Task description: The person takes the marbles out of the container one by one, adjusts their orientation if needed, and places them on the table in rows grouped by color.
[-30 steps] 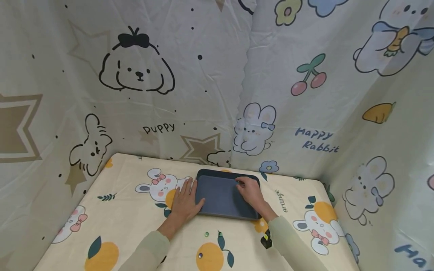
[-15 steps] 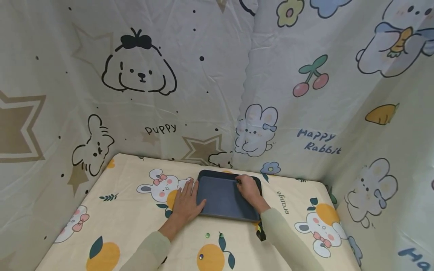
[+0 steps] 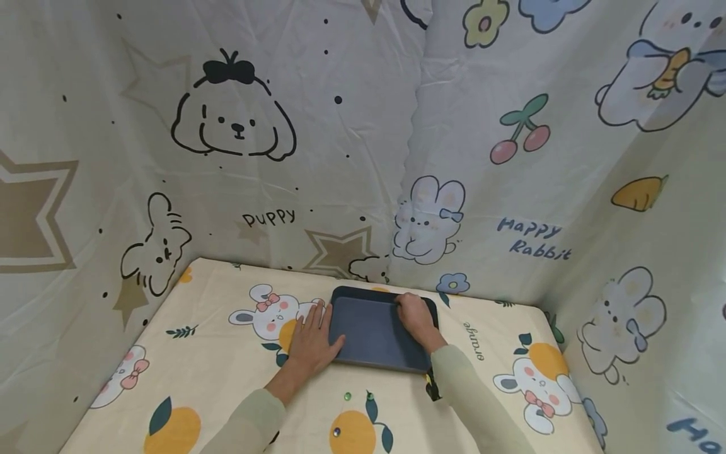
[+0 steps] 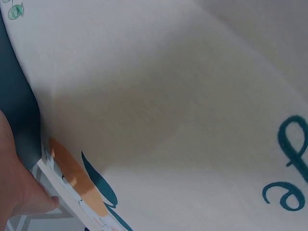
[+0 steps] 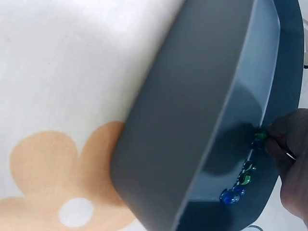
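A dark grey baking tray [image 3: 371, 337] lies near the back of the cloth-covered table. My left hand [image 3: 312, 340] rests at its left side, fingers straight and spread, thumb over the near left rim. My right hand [image 3: 416, 317] reaches into the tray's far right part. In the right wrist view, its thumb and fingertips pinch a blue-green glass marble [image 5: 260, 136] against the far wall. Beside it, several blue and green marbles [image 5: 244, 179] sit in a row along the base of that wall. In the head view the right hand hides these marbles.
Loose on the table in front of the tray are a green marble [image 3: 347, 396], another green one [image 3: 370, 395] and a dark shiny one [image 3: 337, 432]. A black and yellow piece [image 3: 433, 386] shows beside the right sleeve. Printed curtains [image 3: 283, 126] stand behind the table.
My right forearm has shifted slightly left, and the black and yellow piece beside it has moved left too. Right fingers stay at the tray's far wall; the left hand keeps its place.
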Tool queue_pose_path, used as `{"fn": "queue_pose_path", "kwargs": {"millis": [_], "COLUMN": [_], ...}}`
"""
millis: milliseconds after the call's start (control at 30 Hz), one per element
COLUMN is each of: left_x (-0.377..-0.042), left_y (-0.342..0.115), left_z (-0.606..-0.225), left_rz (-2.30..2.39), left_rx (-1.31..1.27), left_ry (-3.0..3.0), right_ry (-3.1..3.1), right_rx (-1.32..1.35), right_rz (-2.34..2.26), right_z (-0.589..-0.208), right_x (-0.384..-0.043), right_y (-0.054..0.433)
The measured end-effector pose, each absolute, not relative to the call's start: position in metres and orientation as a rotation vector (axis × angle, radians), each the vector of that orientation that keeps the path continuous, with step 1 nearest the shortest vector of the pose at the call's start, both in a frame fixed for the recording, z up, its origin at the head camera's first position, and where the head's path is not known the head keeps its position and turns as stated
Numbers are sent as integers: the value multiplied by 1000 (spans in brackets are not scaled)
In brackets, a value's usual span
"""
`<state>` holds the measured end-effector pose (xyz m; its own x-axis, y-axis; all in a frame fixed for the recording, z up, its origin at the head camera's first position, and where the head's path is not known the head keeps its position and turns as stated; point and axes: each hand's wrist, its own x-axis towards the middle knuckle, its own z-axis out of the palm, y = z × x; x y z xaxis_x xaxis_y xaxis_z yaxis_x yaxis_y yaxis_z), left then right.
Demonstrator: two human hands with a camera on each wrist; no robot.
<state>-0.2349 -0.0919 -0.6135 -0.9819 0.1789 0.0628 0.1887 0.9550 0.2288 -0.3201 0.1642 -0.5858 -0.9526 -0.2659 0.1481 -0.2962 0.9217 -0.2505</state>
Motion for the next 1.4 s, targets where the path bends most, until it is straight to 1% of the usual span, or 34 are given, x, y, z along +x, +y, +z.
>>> {"fn": "queue_pose_path", "kwargs": {"millis": [400, 600, 867, 1033, 1267, 1400], "left_x": [-234, -233, -231, -232, -232, -234], "left_y": [-91, -90, -88, -88, -90, -92], "left_z": [-618, -614, -611, -611, -611, -612], "left_rz": [-359, -347, -366, -354, -328, -333], "left_rx": [-278, -276, -290, -281, -276, -283], "left_ry": [-3051, -3054, -3065, -3053, -3062, -3064], "right_ry": [-2995, -2960, -2876, -2821, -2717, -2671], "right_rx": [450, 490, 510, 499, 485, 471], "right_rz": [314, 174, 115, 264, 543, 713], "right_z": [-591, -596, -604, -601, -586, -576], "right_x": [-322, -323, -321, -318, -312, -298], "right_y": [167, 169, 175, 176, 175, 172]}}
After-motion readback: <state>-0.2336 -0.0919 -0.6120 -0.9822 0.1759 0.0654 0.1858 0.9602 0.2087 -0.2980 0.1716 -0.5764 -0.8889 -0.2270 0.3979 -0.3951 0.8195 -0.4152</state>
